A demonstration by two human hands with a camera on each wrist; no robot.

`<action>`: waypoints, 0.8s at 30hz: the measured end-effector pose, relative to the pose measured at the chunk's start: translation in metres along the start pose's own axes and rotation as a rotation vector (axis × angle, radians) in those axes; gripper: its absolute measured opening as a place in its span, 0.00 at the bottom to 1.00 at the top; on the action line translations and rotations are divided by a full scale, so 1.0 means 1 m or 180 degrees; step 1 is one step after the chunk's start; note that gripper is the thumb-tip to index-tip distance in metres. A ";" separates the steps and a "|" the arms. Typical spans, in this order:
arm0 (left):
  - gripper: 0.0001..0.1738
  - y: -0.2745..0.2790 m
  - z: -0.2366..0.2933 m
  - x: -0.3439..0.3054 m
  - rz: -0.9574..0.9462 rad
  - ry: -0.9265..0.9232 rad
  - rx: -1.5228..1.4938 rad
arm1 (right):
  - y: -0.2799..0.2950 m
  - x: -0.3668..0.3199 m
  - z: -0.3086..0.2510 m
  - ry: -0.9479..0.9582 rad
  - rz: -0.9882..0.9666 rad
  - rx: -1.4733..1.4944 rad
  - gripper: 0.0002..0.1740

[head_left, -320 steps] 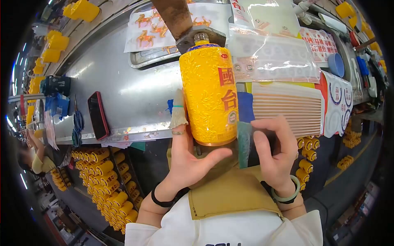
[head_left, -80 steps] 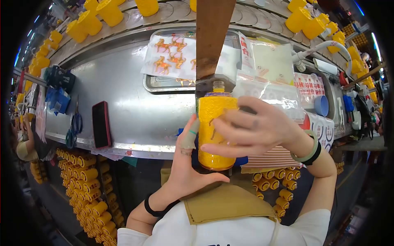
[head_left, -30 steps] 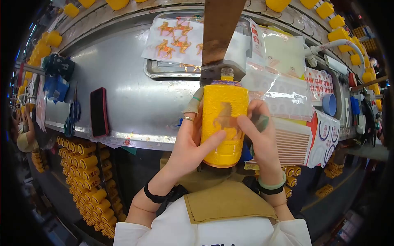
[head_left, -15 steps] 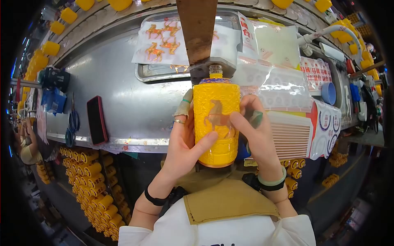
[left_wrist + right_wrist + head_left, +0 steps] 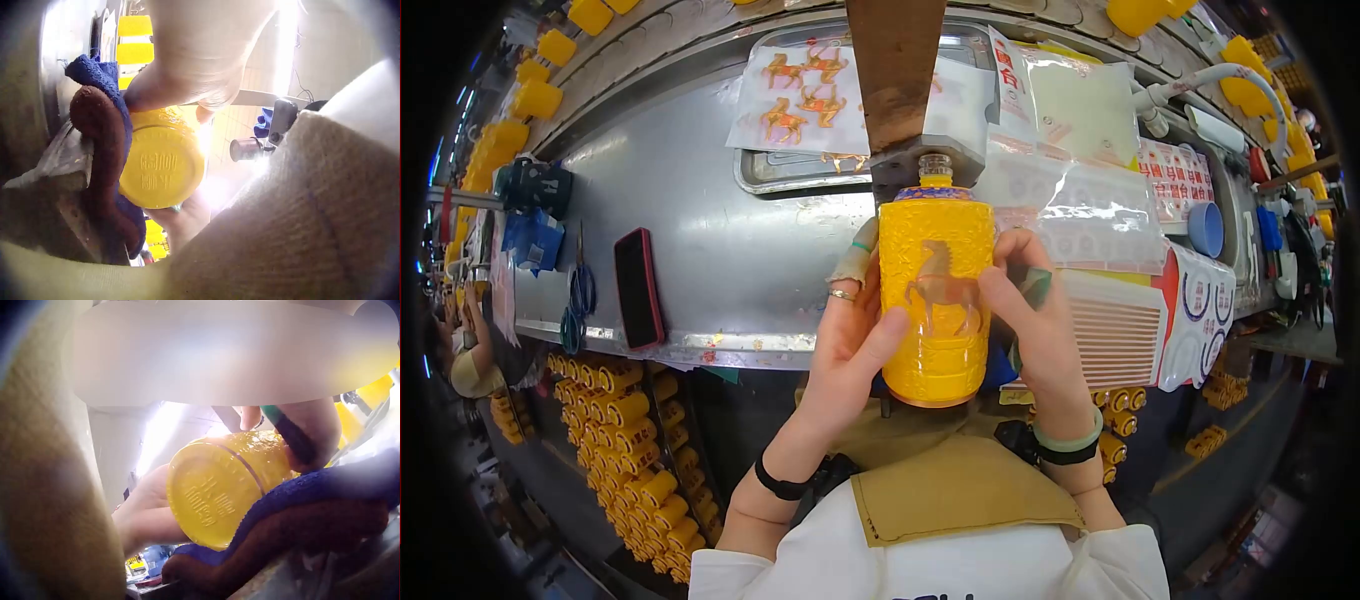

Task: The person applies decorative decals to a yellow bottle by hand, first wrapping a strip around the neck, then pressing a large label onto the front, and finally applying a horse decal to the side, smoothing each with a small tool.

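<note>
A yellow embossed bottle [image 5: 930,365] lies with its glass neck at a metal block and its base toward the person. On its upper face is a brown and reddish horse decal [image 5: 945,290]. My left hand [image 5: 840,350] holds the bottle's left side, thumb at the front edge; one finger wears a pale cot with a teal band. At the right side, my right hand [image 5: 1045,335] has its thumb against the bottle and keeps a flat green scraper [image 5: 1036,287] tucked in its fingers. In the left wrist view, the bottle's base [image 5: 162,169] sits beside a blue cloth [image 5: 94,70].
A brown upright post [image 5: 895,75] rises behind the neck. Horse decals lie on a sheet over a metal tray [image 5: 765,178]. Plastic-covered sheets [image 5: 1070,200] and a blue cup [image 5: 1206,228] are at right; a phone [image 5: 638,290] and scissors [image 5: 578,290] at left.
Red characters faced up at first; the horse decal does now, after the right hand worked over the front. Most recently, the left thumb drew back from the decal toward the bottle's left edge.
</note>
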State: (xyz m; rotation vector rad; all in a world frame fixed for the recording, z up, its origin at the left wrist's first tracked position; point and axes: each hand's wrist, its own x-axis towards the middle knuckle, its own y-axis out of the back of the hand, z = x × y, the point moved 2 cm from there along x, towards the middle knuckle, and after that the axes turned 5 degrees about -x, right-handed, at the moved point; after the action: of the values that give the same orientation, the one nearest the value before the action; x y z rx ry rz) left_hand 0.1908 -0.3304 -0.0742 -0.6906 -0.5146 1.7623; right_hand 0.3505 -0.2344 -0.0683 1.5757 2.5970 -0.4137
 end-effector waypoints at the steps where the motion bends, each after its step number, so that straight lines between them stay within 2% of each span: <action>1: 0.47 0.000 0.000 0.000 0.0006 -0.0001 0.0000 | 0.000 0.000 0.000 0.0030 0.0020 -0.0059 0.13; 3: 0.48 -0.002 0.000 0.001 -0.0240 -0.0191 0.0291 | 0.000 0.000 0.000 0.0061 0.0041 -0.0120 0.13; 6: 0.50 -0.006 0.003 0.000 -0.0297 -0.0240 0.0660 | 0.001 -0.001 0.001 0.0041 0.0059 -0.0111 0.14; 14: 0.51 -0.007 0.001 0.000 -0.0247 -0.0277 0.0685 | 0.000 -0.001 0.002 -0.0167 0.0051 -0.0019 0.16; 24: 0.49 -0.006 0.001 0.000 -0.0329 -0.0315 0.0694 | 0.000 -0.002 0.001 -0.0146 0.0074 -0.0074 0.14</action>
State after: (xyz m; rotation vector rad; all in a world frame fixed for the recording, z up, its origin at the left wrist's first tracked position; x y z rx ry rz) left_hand 0.1946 -0.3288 -0.0697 -0.4190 -0.4097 1.7298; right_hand 0.3513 -0.2359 -0.0689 1.5684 2.5380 -0.4112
